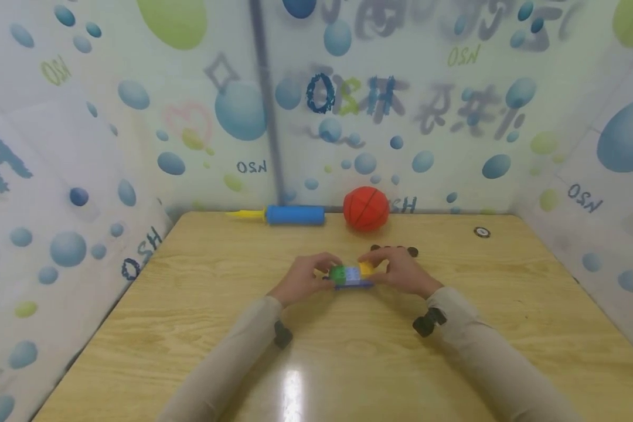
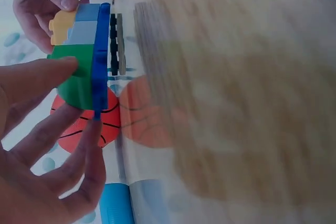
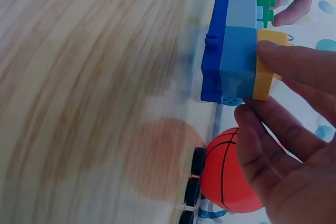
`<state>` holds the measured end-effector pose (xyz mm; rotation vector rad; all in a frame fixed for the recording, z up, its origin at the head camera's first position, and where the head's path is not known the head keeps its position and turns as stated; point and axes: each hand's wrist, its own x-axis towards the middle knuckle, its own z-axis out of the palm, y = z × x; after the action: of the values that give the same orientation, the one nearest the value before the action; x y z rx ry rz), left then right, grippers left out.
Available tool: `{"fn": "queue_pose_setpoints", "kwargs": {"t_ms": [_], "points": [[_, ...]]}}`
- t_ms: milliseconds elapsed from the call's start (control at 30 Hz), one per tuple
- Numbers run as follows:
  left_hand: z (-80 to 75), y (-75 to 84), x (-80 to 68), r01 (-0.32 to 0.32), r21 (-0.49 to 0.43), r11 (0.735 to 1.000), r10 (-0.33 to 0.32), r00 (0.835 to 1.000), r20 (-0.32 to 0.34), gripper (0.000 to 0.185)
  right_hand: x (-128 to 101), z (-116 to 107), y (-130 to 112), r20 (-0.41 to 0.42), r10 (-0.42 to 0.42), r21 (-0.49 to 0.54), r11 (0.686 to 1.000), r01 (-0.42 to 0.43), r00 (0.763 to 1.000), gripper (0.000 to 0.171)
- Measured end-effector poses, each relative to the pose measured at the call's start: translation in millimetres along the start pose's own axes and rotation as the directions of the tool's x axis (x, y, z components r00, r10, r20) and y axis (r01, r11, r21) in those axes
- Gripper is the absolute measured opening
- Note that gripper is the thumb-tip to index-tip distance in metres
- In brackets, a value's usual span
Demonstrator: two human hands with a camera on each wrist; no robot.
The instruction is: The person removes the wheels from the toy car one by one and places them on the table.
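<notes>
Between the two hands is a block assembly with a dark blue base (image 1: 354, 285). On the base sit a green brick (image 2: 79, 74) at the left end, light blue bricks (image 3: 240, 59) in the middle and right, and a yellow brick (image 3: 263, 87) on top at the right. My left hand (image 1: 303, 278) pinches the green brick between thumb and fingers. The right hand (image 1: 403, 272) pinches the yellow brick, its thumb (image 3: 283, 59) lying on the near side. In the wrist views the base seems to be just off the tabletop.
Behind the right hand lies a dark piece with black wheels (image 1: 412, 251), partly hidden. At the back of the wooden table (image 1: 232, 363) are a red basketball (image 1: 366, 209) and a blue pump (image 1: 295, 215) with a yellow nozzle. A small round disc (image 1: 482, 232) lies back right. Patterned walls enclose the table.
</notes>
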<state>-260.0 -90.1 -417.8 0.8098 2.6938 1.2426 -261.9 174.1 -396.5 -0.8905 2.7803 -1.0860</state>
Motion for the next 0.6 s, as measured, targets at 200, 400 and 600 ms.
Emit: {"fn": "queue_pose_setpoints", "kwargs": {"t_ms": [200, 400, 600], "points": [[0.7, 7.2, 4.5, 0.075, 0.143, 0.987, -0.077, 0.997, 0.007, 0.038, 5, 5, 0, 0.028, 0.033, -0.042, 0.999, -0.032, 0.999, 0.038], [0.8, 12.5, 8.0, 0.117, 0.24, 0.964, -0.12, 0.993, -0.002, 0.035, 9, 7, -1, 0.041, 0.103, -0.063, 0.993, -0.1, 0.994, 0.039], [2.2, 13.5, 9.7, 0.141, 0.247, 0.959, -0.145, 0.989, -0.005, 0.034, 10, 9, 0, 0.051, 0.156, -0.064, 0.986, -0.153, 0.986, 0.039]]}}
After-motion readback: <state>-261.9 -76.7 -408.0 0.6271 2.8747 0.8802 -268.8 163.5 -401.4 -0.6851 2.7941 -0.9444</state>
